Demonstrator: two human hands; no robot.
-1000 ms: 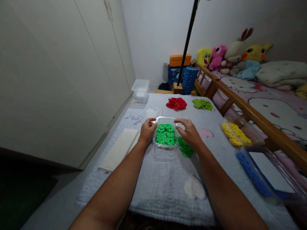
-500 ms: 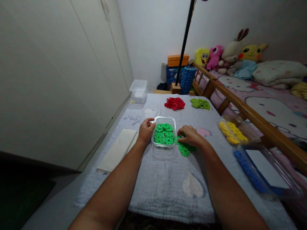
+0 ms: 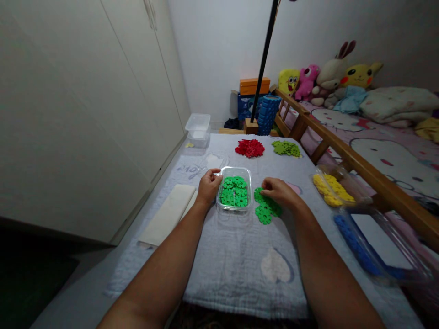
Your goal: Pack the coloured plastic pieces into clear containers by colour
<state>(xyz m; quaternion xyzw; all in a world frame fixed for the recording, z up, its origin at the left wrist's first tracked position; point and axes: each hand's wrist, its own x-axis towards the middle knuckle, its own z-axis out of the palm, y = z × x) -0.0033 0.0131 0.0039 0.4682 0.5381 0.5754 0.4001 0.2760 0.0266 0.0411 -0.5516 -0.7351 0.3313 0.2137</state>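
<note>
A clear plastic box (image 3: 235,172) holding several green flower-shaped pieces sits mid-blanket. My left hand (image 3: 208,187) grips the box's left rim with curled fingers. Just right of the box lies a small pile of loose green pieces (image 3: 265,210). My right hand (image 3: 279,192) rests on the pile's far edge, fingers pinched together on a green piece.
Red pieces (image 3: 250,148) and light-green pieces (image 3: 287,148) lie in heaps at the far end. A tray of yellow pieces (image 3: 331,189) and a tray of blue pieces (image 3: 363,249) sit at right beside the wooden bed rail (image 3: 360,167). An empty clear tub (image 3: 198,128) and a white cloth (image 3: 168,214) are at left.
My right hand came down from above the box onto the loose green pile, then shifted slightly to its far edge. My left hand has stayed on the box.
</note>
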